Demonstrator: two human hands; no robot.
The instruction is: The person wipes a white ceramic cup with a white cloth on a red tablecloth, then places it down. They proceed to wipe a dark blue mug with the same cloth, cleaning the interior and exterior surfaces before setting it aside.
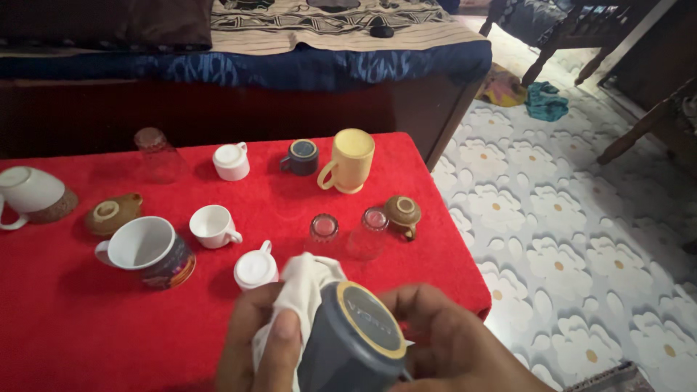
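Note:
A dark grey mug (353, 341) with a yellow-rimmed base is turned bottom-up at the lower middle of the head view. My right hand (454, 345) grips it from the right. My left hand (255, 348) presses a white cloth (305, 290) against the mug's left side. Both hands hover over the near edge of a table with a red cloth (72, 327).
On the red cloth stand a yellow mug (348, 161), a small dark cup (302, 157), white cups (231, 161), (213, 226), (255, 268), brown cups (403, 214), (111, 213), glasses (324, 227), (372, 229), (156, 154) and larger mugs (149, 252), (33, 194). A bed (290, 65) lies behind; flowered floor (581, 239) right.

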